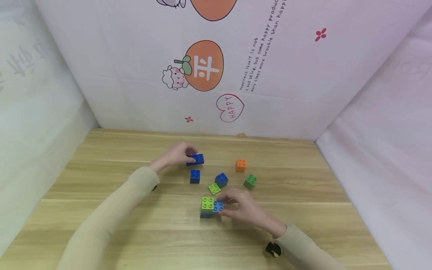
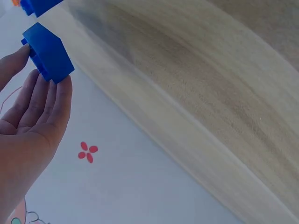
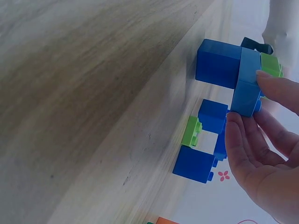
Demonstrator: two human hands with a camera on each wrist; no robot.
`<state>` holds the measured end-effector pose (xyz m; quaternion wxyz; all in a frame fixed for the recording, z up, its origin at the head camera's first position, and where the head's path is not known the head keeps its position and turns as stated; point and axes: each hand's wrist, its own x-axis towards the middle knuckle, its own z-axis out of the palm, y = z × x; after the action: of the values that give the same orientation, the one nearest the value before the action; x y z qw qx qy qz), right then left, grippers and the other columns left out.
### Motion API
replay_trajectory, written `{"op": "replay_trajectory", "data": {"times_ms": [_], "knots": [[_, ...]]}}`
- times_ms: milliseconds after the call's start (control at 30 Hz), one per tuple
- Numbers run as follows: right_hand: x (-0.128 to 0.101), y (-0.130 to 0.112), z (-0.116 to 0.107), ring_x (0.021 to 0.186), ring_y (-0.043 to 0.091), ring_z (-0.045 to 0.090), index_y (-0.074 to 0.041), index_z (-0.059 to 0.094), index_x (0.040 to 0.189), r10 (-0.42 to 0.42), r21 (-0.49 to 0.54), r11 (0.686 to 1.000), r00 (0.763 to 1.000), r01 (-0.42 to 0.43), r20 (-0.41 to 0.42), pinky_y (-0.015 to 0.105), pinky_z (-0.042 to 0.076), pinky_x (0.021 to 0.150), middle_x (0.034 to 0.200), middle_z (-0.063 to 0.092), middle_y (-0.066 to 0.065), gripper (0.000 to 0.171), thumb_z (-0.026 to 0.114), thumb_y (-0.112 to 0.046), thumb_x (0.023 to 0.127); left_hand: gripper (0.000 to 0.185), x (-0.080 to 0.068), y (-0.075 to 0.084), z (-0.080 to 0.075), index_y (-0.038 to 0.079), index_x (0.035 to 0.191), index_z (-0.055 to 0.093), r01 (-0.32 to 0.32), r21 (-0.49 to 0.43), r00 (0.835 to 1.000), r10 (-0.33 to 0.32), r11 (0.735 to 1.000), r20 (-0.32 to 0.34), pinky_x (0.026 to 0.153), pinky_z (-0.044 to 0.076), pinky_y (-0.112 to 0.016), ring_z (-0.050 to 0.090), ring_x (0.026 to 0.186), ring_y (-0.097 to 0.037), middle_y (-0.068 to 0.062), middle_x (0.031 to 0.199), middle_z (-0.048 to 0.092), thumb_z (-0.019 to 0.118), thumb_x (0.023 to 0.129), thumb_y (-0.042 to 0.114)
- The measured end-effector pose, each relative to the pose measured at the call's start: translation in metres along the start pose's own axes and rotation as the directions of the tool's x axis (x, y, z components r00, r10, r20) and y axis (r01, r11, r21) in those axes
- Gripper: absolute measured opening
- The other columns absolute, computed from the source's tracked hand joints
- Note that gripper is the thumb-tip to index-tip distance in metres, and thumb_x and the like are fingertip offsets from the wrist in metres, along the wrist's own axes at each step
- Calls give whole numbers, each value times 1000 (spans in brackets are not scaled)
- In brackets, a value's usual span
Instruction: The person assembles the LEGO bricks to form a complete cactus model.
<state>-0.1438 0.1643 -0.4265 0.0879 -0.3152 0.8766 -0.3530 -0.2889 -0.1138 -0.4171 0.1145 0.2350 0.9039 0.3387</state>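
My left hand (image 1: 178, 153) pinches a long dark blue toy brick (image 1: 200, 159) toward the back of the table. In the left wrist view that blue brick (image 2: 55, 57) lies between the thumb and the fingertips, its studs toward the thumb side. Nearer the front, my right hand (image 1: 246, 209) holds the free end of a light blue brick (image 1: 218, 206) between thumb and fingers. The right wrist view shows this light blue brick (image 3: 246, 86) overhanging a dark blue brick (image 3: 217, 63) beneath it. A lime green brick (image 1: 207, 203) sits on its other end.
Between the hands lie two dark blue bricks (image 1: 195, 176) and a thin lime green brick (image 1: 214, 188). An orange brick (image 1: 240, 165) and a green brick (image 1: 250, 182) stand to the right. White printed cloth (image 1: 276, 112) walls off the wooden table (image 1: 152, 232) at the back and sides.
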Motion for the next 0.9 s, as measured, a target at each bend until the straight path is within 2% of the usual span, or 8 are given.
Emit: {"op": "replay_trajectory", "data": {"times_ms": [400, 900], "knots": [[0, 0, 0, 98, 13, 69, -12, 69, 112, -16, 9, 1000, 1000, 16, -7, 26, 61, 86, 114, 71, 3, 33, 80, -13, 81, 35, -20, 15, -6, 0, 119, 66, -75, 41, 997, 75, 996, -10, 98, 57, -42, 68, 111, -31, -17, 120, 71, 74, 88, 13], [-1, -1, 0, 98, 13, 69, -11, 69, 113, -26, 2, 1000, 1000, 26, -11, 27, 61, 86, 113, 71, 3, 34, 80, -12, 81, 33, -46, 32, -4, 3, 118, 67, -141, 17, 990, 141, 990, 6, 96, 59, -38, 69, 109, -26, -13, 117, 72, 73, 89, 16]]}}
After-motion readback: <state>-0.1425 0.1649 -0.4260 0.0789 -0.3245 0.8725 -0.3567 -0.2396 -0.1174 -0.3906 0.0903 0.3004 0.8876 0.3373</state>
